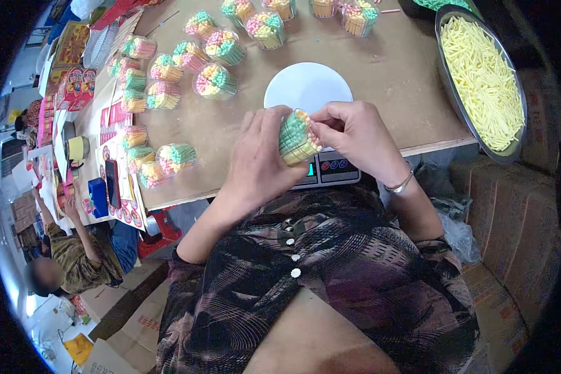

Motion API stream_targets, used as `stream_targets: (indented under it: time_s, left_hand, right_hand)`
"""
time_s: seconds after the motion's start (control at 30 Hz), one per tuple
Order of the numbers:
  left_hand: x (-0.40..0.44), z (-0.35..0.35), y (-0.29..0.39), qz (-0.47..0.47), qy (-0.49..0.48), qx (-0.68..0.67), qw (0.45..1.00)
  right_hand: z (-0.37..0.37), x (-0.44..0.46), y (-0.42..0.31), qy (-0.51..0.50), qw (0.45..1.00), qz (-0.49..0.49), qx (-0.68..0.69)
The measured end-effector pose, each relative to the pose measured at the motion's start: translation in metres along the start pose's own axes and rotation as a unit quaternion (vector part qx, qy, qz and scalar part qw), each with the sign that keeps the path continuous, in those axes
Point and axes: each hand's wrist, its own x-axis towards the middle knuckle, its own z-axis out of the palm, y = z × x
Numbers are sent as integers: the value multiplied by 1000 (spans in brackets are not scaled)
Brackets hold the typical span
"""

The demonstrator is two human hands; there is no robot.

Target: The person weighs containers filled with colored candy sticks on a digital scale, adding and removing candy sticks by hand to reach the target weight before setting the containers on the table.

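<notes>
My left hand (255, 156) is wrapped round a clear plastic cup (296, 140) packed with thin green, yellow and pink sticks. The cup is tilted on its side, its open end facing right. At that open end my right hand (355, 128) has thumb and forefinger pinched together against the stick ends; what lies between them is hidden. Just beyond both hands is the white round plate (308, 84) of a kitchen scale. Its control panel (336, 166), with a lit green display, shows partly below my hands.
Several filled cups (215, 81) stand or lie across the brown table (393, 81). A large bowl (522, 118) of yellow sticks rests at the right edge, a bowl of green sticks (439, 4) behind it. Cardboard boxes (502, 218) are stacked at right. Another person (84, 255) works at left.
</notes>
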Motion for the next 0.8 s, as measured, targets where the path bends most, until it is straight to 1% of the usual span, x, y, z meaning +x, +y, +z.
stream_targets:
  time_s: [0.07,0.2,0.23,0.37,0.4,0.53,0.57,0.63,0.7,0.8]
  left_hand:
    - [-2,1,0,13,11,0,1000]
    - [-4,1,-1,18,21,16,999]
    - [-4,0,-1,18,23,16,999]
    - [-6,-5,0,-7,-2,-4,1000]
    - [-5,-5,0,-7,0,-4,1000]
    - [-3,0,-1,-2,34,-57,998]
    - [-3,2,-2,-2,36,-58,998]
    - [-2,6,-3,-20,37,-118,992]
    - [-2,11,-5,-40,41,-179,982]
    - [0,18,-9,-24,51,-211,976]
  right_hand:
    - [-2,-4,-2,-2,1000,3,-21]
    - [-6,-12,-2,95,990,-60,-80]
    - [-8,-12,-1,94,990,-62,-80]
    - [-17,-9,3,41,998,-8,37]
    - [-16,-8,3,41,998,-9,36]
    - [-11,-6,5,37,983,-46,174]
    - [-11,-6,2,36,983,-47,172]
    - [-11,-10,-12,64,990,-108,68]
    - [-13,-15,-24,88,981,-168,-38]
    - [-18,-21,-32,103,980,-165,-44]
